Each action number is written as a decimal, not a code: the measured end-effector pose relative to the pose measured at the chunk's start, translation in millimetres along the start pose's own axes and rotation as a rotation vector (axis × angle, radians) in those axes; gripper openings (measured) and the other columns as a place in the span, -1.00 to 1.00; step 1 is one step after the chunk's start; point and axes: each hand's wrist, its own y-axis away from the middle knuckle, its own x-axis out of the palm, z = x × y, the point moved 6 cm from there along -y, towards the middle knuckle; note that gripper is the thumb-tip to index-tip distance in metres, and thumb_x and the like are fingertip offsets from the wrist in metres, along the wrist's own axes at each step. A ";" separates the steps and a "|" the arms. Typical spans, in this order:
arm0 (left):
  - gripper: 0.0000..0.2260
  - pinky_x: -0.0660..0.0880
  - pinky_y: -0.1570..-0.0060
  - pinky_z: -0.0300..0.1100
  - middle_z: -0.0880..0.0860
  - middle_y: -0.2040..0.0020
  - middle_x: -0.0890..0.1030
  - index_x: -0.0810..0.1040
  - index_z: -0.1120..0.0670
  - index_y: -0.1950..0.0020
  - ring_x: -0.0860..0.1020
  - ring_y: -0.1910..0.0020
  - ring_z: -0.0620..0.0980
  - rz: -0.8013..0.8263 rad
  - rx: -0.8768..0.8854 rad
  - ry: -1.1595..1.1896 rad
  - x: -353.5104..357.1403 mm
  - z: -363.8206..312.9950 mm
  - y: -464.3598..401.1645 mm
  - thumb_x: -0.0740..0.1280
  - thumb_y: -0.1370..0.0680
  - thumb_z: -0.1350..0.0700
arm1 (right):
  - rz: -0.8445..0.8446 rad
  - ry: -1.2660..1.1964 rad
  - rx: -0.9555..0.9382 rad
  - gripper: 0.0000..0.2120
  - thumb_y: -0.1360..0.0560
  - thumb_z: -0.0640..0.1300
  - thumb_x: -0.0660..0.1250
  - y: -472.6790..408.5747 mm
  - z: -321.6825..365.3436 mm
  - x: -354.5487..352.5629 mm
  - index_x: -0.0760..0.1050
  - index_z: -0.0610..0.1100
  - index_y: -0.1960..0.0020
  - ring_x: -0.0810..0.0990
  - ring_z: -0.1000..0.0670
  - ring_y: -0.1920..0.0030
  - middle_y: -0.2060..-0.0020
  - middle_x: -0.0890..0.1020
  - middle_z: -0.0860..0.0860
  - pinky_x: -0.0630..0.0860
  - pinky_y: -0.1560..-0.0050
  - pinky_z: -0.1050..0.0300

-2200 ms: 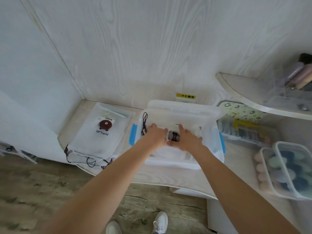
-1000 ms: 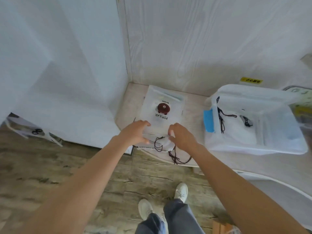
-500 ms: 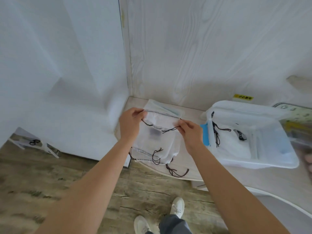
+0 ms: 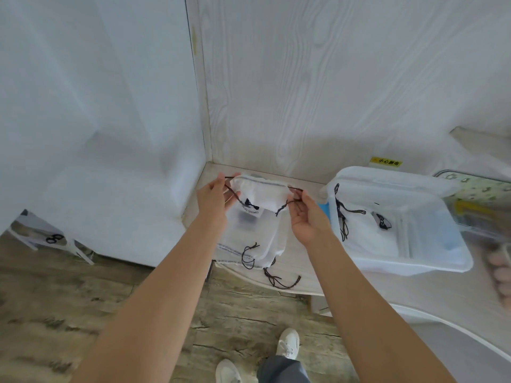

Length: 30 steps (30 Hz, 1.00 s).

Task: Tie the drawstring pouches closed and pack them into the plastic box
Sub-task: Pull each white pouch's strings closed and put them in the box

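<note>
A white mesh drawstring pouch (image 4: 258, 199) hangs in the air above the counter corner, its mouth gathered between my hands. My left hand (image 4: 214, 197) pinches the dark cord at the pouch's left end. My right hand (image 4: 305, 217) pinches the cord at the right end. Beneath it lies a pile of more white pouches (image 4: 260, 244) with loose dark cords. To the right stands the open clear plastic box (image 4: 414, 266), with white pouches (image 4: 367, 230) and their cords inside.
The counter (image 4: 304, 275) ends in a curved front edge above a wood-look floor. White walls close the corner at the left and back. A patterned container (image 4: 475, 189) and a box of pastel items (image 4: 497, 264) sit right of the plastic box.
My hands left the plastic box, went to the pile at the left and lifted one pouch. Since half a second ago its mouth has been drawn tighter as the cords pull outward.
</note>
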 end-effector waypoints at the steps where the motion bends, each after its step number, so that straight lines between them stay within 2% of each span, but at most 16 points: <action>1: -0.80 0.59 0.32 -0.28 -0.02 0.30 0.68 0.45 0.18 0.14 0.61 0.27 -0.08 0.020 -0.041 0.085 2.6 2.6 0.3 0.15 -0.63 0.14 | 0.021 -0.023 0.008 -0.81 -0.58 -0.28 0.16 2.3 -1.5 2.6 0.49 -0.28 0.15 0.64 0.08 0.42 0.37 0.67 -0.11 0.61 0.30 0.27; 3: -0.76 0.59 0.33 -0.28 0.00 0.29 0.69 0.44 0.19 0.13 0.63 0.29 -0.09 0.053 -0.104 0.237 7.6 6.3 0.5 0.09 -0.65 0.14 | 0.044 -0.083 0.023 -0.77 -0.59 -0.27 0.15 5.2 -3.9 6.5 0.50 -0.28 0.18 0.64 0.07 0.41 0.36 0.67 -0.11 0.59 0.33 0.29; 5: -0.72 0.54 0.35 -0.31 0.02 0.37 0.68 0.45 0.19 0.16 0.58 0.31 -0.07 0.059 -0.158 0.288 11.7 7.0 2.4 0.07 -0.66 0.13 | 0.056 -0.125 0.021 -0.78 -0.59 -0.27 0.16 4.9 -1.8 10.5 0.48 -0.26 0.19 0.65 0.05 0.40 0.40 0.63 -0.08 0.57 0.37 0.30; 7: -0.71 0.46 0.49 -0.39 0.03 0.45 0.64 0.44 0.19 0.17 0.48 0.33 -0.06 0.040 -0.191 0.277 14.0 6.6 2.9 0.07 -0.66 0.12 | 0.065 -0.046 -0.017 -0.81 -0.59 -0.26 0.17 2.5 4.9 15.5 0.45 -0.23 0.19 0.61 0.08 0.44 0.49 0.55 -0.02 0.51 0.44 0.33; 8: -0.72 0.44 0.54 -0.40 0.03 0.48 0.63 0.42 0.20 0.17 0.50 0.38 -0.06 0.028 -0.193 0.284 13.9 5.9 1.8 0.07 -0.66 0.13 | 0.074 0.050 -0.045 -0.80 -0.59 -0.25 0.17 1.0 8.4 19.3 0.44 -0.21 0.19 0.57 0.10 0.47 0.52 0.52 0.01 0.46 0.48 0.34; 11: -0.77 0.39 0.61 -0.41 0.04 0.44 0.57 0.38 0.18 0.18 0.57 0.54 -0.10 -0.020 -0.172 0.361 9.0 2.9 -4.8 0.07 -0.65 0.21 | 0.121 0.491 -0.224 -0.78 -0.59 -0.26 0.16 -3.0 25.0 28.1 0.44 -0.17 0.21 0.43 0.06 0.44 0.55 0.43 0.05 0.29 0.51 0.30; 13: -0.77 0.27 0.66 -0.40 0.04 0.36 0.42 0.35 0.15 0.20 0.45 0.63 -0.14 -0.049 -0.147 0.339 4.6 1.0 -10.7 0.07 -0.64 0.27 | 0.158 0.980 -0.442 -0.79 -0.56 -0.25 0.19 1.1 39.5 35.5 0.47 -0.13 0.23 0.37 0.05 0.43 0.54 0.43 0.05 0.27 0.45 0.28; 15: -0.72 0.11 0.68 -0.38 0.01 0.39 0.31 0.34 0.10 0.25 0.30 0.65 -0.17 -0.052 -0.115 0.260 -0.7 -3.6 -17.6 0.03 -0.61 0.33 | 0.199 1.500 -0.668 -0.83 -0.54 -0.22 0.22 7.2 44.8 44.9 0.50 -0.15 0.20 0.38 0.06 0.43 0.49 0.45 0.03 0.29 0.39 0.30; 17: -0.66 0.03 0.65 -0.40 -0.03 0.46 0.31 0.35 0.06 0.36 0.19 0.61 -0.18 0.002 -0.076 0.064 -0.9 -6.7 -21.3 0.08 -0.51 0.42 | 0.281 1.819 -0.819 -0.84 -0.55 -0.25 0.21 10.6 40.0 53.8 0.53 -0.25 0.14 0.46 -0.03 0.34 0.38 0.53 -0.05 0.38 0.27 0.22; 18: -0.66 0.06 0.63 -0.41 -0.03 0.47 0.34 0.36 0.05 0.38 0.20 0.56 -0.17 0.035 -0.025 -0.115 1.3 -8.8 -21.2 0.12 -0.47 0.42 | 0.340 1.951 -0.863 -0.84 -0.55 -0.27 0.20 10.2 34.7 56.1 0.53 -0.29 0.11 0.51 -0.09 0.26 0.29 0.57 -0.10 0.43 0.18 0.12; 20: -0.78 0.27 0.52 -0.38 0.00 0.36 0.41 0.38 0.08 0.25 0.31 0.42 -0.11 0.046 0.240 -0.617 8.2 -19.0 -13.5 0.12 -0.56 0.30 | 0.427 2.259 -0.877 -0.87 -0.55 -0.29 0.19 6.6 22.7 52.9 0.52 -0.26 0.03 0.56 -0.13 0.12 0.15 0.57 -0.12 0.48 0.14 -0.01; 21: -0.86 0.31 0.44 -0.32 0.01 0.30 0.45 0.39 0.12 0.17 0.36 0.36 -0.07 0.091 0.399 -0.867 16.3 -22.9 -6.1 0.14 -0.58 0.22 | 0.444 2.397 -0.886 -0.88 -0.53 -0.31 0.20 6.3 19.4 51.1 0.50 -0.23 0.00 0.55 -0.12 0.08 0.11 0.54 -0.10 0.46 0.19 0.02; 23: -0.89 0.28 0.34 -0.27 0.08 0.24 0.53 0.46 0.19 0.07 0.42 0.29 -0.02 0.304 0.619 -1.216 33.6 -20.0 8.0 0.21 -0.59 0.17 | 0.446 2.567 -0.915 -0.86 -0.52 -0.34 0.21 10.2 18.2 50.4 0.45 -0.21 -0.05 0.51 -0.08 0.00 0.05 0.50 -0.08 0.33 0.24 0.11; 25: -0.87 0.24 0.30 -0.28 0.14 0.20 0.56 0.52 0.25 0.08 0.45 0.25 -0.01 0.487 0.703 -1.402 38.0 -13.6 13.7 0.26 -0.57 0.19 | 0.410 2.635 -0.952 -0.81 -0.50 -0.37 0.22 17.5 21.0 49.6 0.42 -0.20 -0.08 0.48 -0.07 -0.05 0.00 0.49 -0.06 0.26 0.23 0.13; 28: -0.83 0.33 0.19 -0.22 0.18 0.13 0.56 0.55 0.29 0.08 0.48 0.21 0.02 0.572 0.727 -1.569 36.2 -9.2 13.7 0.27 -0.57 0.19 | 0.320 2.672 -0.967 -0.71 -0.40 -0.47 0.27 21.1 29.9 45.9 0.42 -0.22 -0.06 0.49 -0.10 -0.02 0.02 0.51 -0.08 0.26 0.22 0.13; 30: -0.80 0.36 0.13 -0.17 0.19 0.07 0.55 0.55 0.29 0.04 0.52 0.16 0.09 0.585 0.727 -1.659 36.3 -9.2 17.1 0.24 -0.58 0.16 | 0.278 2.665 -1.034 -0.69 -0.19 -0.53 0.40 28.2 28.9 45.3 0.49 -0.26 0.15 0.54 -0.13 0.22 0.25 0.56 -0.12 0.29 0.35 0.12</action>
